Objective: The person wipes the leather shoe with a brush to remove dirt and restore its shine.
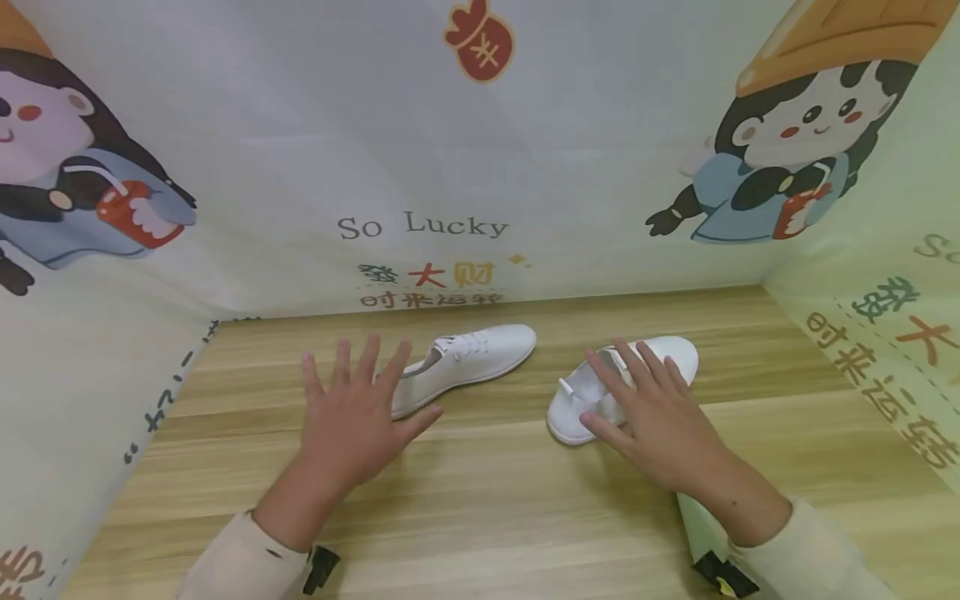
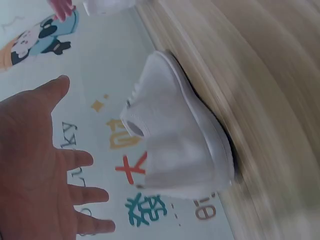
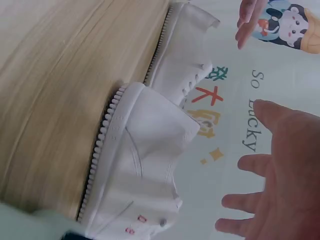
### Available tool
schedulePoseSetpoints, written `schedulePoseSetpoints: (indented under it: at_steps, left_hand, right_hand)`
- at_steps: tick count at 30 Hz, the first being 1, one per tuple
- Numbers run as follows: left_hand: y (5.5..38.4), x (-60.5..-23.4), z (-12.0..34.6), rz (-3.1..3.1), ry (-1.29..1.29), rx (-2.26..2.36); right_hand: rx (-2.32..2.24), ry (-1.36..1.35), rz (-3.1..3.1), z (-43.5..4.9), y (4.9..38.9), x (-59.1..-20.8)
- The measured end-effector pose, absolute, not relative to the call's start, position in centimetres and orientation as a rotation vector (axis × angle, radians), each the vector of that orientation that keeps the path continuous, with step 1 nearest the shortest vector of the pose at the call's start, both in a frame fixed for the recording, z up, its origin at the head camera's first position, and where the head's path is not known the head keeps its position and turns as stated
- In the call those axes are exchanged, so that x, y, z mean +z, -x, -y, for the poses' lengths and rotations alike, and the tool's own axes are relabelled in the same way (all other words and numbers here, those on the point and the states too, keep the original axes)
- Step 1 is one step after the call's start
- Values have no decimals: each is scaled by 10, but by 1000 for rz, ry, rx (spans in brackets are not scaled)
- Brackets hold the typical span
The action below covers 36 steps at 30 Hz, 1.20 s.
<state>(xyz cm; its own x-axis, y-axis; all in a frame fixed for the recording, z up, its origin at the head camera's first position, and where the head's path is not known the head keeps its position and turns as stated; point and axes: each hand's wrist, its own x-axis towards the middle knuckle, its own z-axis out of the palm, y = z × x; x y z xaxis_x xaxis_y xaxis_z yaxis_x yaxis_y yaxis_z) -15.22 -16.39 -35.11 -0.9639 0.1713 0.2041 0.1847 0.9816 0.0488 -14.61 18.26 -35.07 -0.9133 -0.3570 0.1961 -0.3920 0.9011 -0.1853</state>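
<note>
Clearly, nothing was gripped: the left hand [image 1: 351, 427] and right hand [image 1: 663, 425] were spread wide near two white shoes [image 1: 483, 354].

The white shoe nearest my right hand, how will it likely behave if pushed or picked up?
Lying sole-down on the wooden surface, that white shoe probably won't roll. Its ridged sole may resist sliding when pushed. The upper looks thin along its top edge, so could flex when gripped.

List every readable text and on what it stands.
"So Lucky": pale printed back sheet
"發大财": same
"时来运转": same
"¥": printed red pouch
"So": pale right sheet
"發大": same
"时来运转": same
Too slanted: lettering on pale left sheet
Too small: markings on white right shoe
</note>
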Motion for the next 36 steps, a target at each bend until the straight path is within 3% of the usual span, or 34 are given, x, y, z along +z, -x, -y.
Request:
schedulePoseSetpoints:
  at_steps: [13, 24, 36]
  left_hand:
    - [146, -360, 102, 2807, 646, -374]
    - [177, -364, 22, 2857, 847, -318]
    - [190, -383, 4, 2791, 959, -258]
  right_hand:
    - [379, -388, 3100, -248, 127, -366]
    - [270, -378, 3265, -267, 113, -388]
    - [294, -335, 3258, -274, 108, -399]
